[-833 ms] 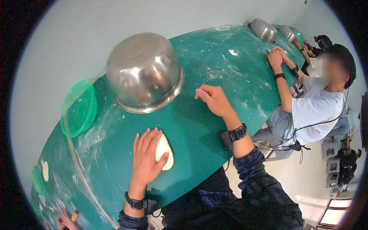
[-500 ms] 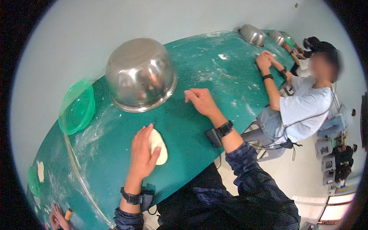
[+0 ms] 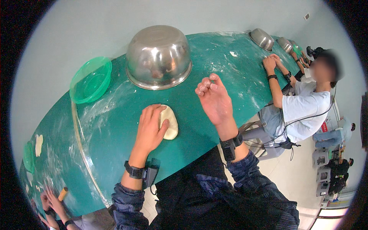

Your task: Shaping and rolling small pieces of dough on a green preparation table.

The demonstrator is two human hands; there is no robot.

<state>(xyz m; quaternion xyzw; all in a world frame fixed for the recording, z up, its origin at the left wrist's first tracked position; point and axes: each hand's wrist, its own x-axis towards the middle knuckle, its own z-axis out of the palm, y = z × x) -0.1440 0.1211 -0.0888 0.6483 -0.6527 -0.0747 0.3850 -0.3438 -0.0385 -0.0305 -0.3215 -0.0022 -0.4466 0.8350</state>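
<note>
A flat oval piece of pale dough (image 3: pixel 171 126) lies on the green table in front of me. My left hand (image 3: pixel 150 128) is on its left side, the thumb across the top and the fingers along the far left edge; the fingertips' undersides are hidden. To the right of the dough, my right hand (image 3: pixel 215 100) is raised with its palm turned up. Its fingers are half curled and apart, with floury-looking tips and nothing held. Beyond the dough an upside-down steel bowl (image 3: pixel 159 57) rests on the table.
A green plastic basin (image 3: pixel 92 80) sits at the far left, near a transparent strip (image 3: pixel 82 142) running across the floury table (image 3: pixel 199 132). At lower left, another person's hands (image 3: pixel 53 201) are beside a wooden rolling pin (image 3: pixel 63 194). A person in a white shirt (image 3: pixel 303 107) is at right.
My right hand has turned from a loosely curled, palm-down pose to palm up. The view has shifted, so the bowl and dough appear higher and further right. My left hand stays at the dough.
</note>
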